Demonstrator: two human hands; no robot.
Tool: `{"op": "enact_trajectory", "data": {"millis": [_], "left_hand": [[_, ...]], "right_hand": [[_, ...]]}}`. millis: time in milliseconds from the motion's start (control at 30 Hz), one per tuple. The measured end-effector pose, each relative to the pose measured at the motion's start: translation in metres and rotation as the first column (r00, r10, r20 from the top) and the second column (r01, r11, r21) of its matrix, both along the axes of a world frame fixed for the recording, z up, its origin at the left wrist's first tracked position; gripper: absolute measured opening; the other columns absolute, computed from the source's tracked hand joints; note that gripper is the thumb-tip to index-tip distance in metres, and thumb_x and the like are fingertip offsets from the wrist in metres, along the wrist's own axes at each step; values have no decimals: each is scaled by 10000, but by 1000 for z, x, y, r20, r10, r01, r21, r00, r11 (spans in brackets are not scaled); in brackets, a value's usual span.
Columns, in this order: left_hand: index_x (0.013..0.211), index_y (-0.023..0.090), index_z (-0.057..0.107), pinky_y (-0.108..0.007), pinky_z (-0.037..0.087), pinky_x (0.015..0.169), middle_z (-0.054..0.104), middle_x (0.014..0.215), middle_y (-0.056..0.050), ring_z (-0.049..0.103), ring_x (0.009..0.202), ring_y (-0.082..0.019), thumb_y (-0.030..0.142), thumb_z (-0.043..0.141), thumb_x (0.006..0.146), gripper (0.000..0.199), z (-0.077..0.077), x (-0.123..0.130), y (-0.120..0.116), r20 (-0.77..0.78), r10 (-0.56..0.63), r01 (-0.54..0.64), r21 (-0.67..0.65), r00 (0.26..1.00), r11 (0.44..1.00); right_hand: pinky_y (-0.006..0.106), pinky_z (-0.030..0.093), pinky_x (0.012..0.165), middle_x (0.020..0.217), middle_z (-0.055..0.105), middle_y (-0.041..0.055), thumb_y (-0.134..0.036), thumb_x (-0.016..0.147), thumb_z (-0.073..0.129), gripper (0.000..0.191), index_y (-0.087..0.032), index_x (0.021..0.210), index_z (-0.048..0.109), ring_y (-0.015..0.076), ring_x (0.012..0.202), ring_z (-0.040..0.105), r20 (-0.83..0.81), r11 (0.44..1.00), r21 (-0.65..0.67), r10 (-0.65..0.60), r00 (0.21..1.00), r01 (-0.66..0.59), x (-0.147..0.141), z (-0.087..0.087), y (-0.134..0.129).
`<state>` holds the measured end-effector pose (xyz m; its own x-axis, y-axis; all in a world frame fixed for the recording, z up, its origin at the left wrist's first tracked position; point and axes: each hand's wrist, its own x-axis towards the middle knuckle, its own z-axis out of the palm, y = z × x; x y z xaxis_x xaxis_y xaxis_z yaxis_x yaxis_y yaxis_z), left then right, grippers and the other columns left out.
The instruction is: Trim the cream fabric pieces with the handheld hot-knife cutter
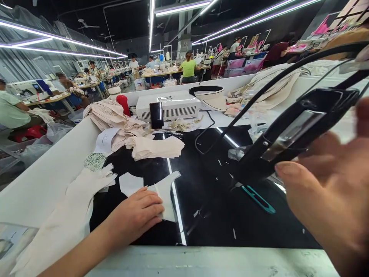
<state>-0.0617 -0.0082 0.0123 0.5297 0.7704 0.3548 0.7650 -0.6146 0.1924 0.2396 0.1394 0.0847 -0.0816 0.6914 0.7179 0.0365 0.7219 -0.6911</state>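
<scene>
Left fingers (152, 200), outstretched, lie flat over pale cloth (168, 196) on the black desk (219, 227); right fingers (325, 148), half-curled, at a raised corded tool (300, 130). We cannot tell if they grip.

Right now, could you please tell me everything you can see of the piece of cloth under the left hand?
The piece of cloth is off-white and looks like thin fabric, with a faint line near the fingers. Its upper right corner draws out into a narrow tip, and its right edge curves inward below that. It lies roughly flat on the glossy black tabletop. The left hand rests on it, palm down, hiding part of it, so its full outline cannot be told.
</scene>
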Motion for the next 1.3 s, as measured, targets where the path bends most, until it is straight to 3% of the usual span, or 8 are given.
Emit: {"op": "enact_trajectory", "data": {"millis": [100,200,367,467,600,833,1033,1300], "left_hand": [[1149,168,606,-471,532,1094,719,1120,-67,701,1071,-232,264,465,1124,172,4,4,-1,-6,-26,26,-4,1000,1000],[1081,162,600,-402,591,950,706,1056,-60,688,987,-235,236,601,1064,76,7,13,1,-9,-42,42,-5,999,999],[949,168,588,-354,604,818,689,981,-53,677,900,-231,208,737,973,156,2,26,8,-42,-31,31,-12,999,999],[914,170,584,-351,596,771,682,937,-49,672,869,-232,184,664,1009,125,-4,29,11,-37,-22,22,-5,999,1000],[957,172,606,-352,584,822,696,940,-41,670,894,-222,161,531,1068,135,-8,28,11,57,-23,24,-26,998,999],[1084,186,672,-335,563,924,726,1107,-59,682,1030,-214,181,522,1084,150,-9,22,6,205,17,16,-160,979,987],[1078,167,683,-338,558,960,732,1068,-71,690,1064,-221,174,505,1092,178,-5,25,5,233,4,38,-173,973,984],[1107,156,682,-332,556,963,732,1044,-76,684,1053,-216,190,485,1107,200,-6,25,8,256,-5,45,-151,967,988]], "right_hand": [[465,674,724,1037,740,16,-540,715,928,606,-366,1209,623,277,883,762,-192,999,-36,0,981,-7,-17,5,7],[377,639,590,912,729,-6,-495,767,903,437,-301,1046,629,201,664,711,-225,987,-134,57,973,-89,-27,6,7],[343,646,584,986,733,24,-458,784,905,450,-299,1059,587,200,727,725,-191,937,-153,284,940,-314,-37,4,-8],[306,618,572,954,725,1,-401,823,891,454,-306,1095,541,161,671,695,-228,883,-130,416,880,-451,-49,-2,-25],[278,569,507,852,680,-42,-414,841,879,493,-323,1151,507,135,588,629,-343,819,-136,489,802,-557,-70,-14,-49],[283,523,460,801,639,-41,-434,875,837,501,-307,1186,464,139,534,583,-438,847,-71,447,780,-526,-101,-23,-72],[268,511,437,793,640,-41,-447,869,837,490,-299,1129,449,136,516,594,-445,864,-69,420,791,-498,-109,-25,-72],[276,535,451,815,643,-40,-404,892,825,547,-299,1285,461,141,547,610,-432,858,-96,421,797,-505,-109,-26,-73]]}}
